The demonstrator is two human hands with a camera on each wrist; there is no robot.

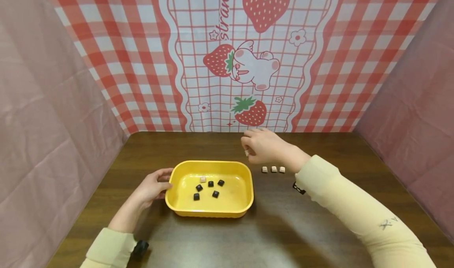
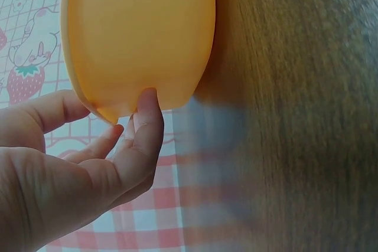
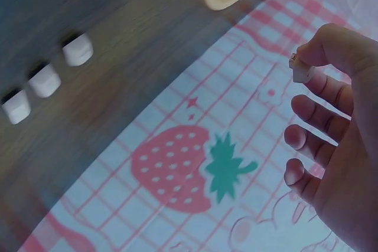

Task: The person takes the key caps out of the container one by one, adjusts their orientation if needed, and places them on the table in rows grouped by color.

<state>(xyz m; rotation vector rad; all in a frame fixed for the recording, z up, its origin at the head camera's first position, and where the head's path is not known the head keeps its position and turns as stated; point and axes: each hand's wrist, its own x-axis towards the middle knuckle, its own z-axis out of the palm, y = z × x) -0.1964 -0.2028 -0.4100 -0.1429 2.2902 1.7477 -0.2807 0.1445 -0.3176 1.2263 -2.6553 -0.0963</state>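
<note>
Pink cloth (image 1: 64, 126) hangs well left of the yellow tray (image 1: 232, 208). Left hand (image 1: 152, 187) at the tray's left end, thumb and fingers gripping its rim and outer wall. Tray sits on the wooden table (image 1: 205, 242). Inside it, mostly left half: five black keycaps (image 1: 211, 184), scattered, plus one pale keycap (image 1: 203, 179) at the far side of that group. Checked strawberry cloth (image 1: 142, 55) behind the tray. Right hand (image 1: 266, 146) is off the tray's far right corner, raised, pinching a cream keycap (image 3: 302, 73) between thumb and index finger; other fingers loosely bent. Right of the tray, three loose keycaps (image 1: 274, 169) in a row on the table. Can't make out any markings from here.
</note>
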